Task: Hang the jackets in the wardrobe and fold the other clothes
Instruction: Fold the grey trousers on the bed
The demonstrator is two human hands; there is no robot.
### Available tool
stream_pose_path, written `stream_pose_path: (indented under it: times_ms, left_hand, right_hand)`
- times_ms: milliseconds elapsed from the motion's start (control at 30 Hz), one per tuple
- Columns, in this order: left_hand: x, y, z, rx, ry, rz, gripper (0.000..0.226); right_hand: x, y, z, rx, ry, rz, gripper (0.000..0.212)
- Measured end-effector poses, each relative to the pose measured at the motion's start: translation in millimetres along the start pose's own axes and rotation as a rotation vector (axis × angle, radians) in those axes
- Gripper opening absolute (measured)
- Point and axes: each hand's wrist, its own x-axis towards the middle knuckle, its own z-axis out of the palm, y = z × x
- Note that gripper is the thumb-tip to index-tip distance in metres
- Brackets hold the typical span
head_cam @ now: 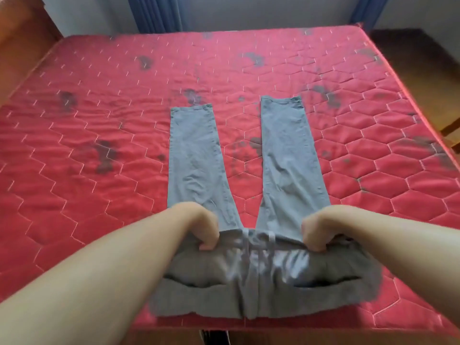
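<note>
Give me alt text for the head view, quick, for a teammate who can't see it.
Both hands, left hand and right hand, grip the bunched waist of grey trousers at the near edge of a red quilted mattress. The two legs lie flat, spread apart, pointing away. Blue curtains hang beyond the bed.

A bed [99, 120] with a red quilted mattress, stitched in hexagons and marked with dark blotches, carries a pair of grey trousers [286, 158]. The trousers lie flat near the front edge, legs spread apart and pointing toward the far side, waist end nearest the camera.
</note>
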Motion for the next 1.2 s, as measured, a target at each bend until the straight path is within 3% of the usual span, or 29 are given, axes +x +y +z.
stream_pose_path:
  times_ms: [100, 133, 200, 300, 533, 633, 767, 1000, 1100, 1200]
  left_hand:
    - [6, -30, -41, -0.106, 0.401, -0.008, 0.014]
    - [12, -39, -49, -0.136, 0.501, -0.014, 0.013]
    - [24, -56, -61, -0.162, 0.628, -0.022, 0.015]
    - [43, -77, -79, -0.143, 0.687, -0.009, 0.017]
    - [94, -121, -147, -0.141, 0.719, -0.028, 0.017]
    - [116, -135, -189, -0.123, 0.820, -0.069, 0.014]
    - [150, -154, -238, -0.155, 0.889, -0.148, 0.030]
    - [199, -183, -335, -0.188, 0.927, -0.222, 0.037]
    - [224, -192, -364, -0.177, 1.074, -0.317, 0.050]
    - [257, -176, -338, -0.201, 1.097, -0.306, 0.067]
  right_hand:
    - [-1, 25, -47, 0.106, 0.587, 0.084, 0.027]
    - [5, 30, -54, 0.095, 0.724, 0.112, 0.025]
    - [20, 32, -67, 0.061, 0.847, 0.126, 0.018]
    - [45, 34, -94, 0.036, 0.893, 0.133, 0.007]
    - [96, 56, -176, 0.031, 0.902, 0.181, 0.019]
    - [122, 70, -217, 0.068, 0.926, 0.228, 0.008]
    - [159, 87, -263, 0.081, 0.924, 0.252, 0.008]
    - [216, 120, -371, 0.057, 0.949, 0.243, 0.009]
    - [244, 134, -416, 0.084, 1.029, 0.267, 0.018]
    - [274, 119, -408, 0.091, 1.087, 0.224, 0.054]
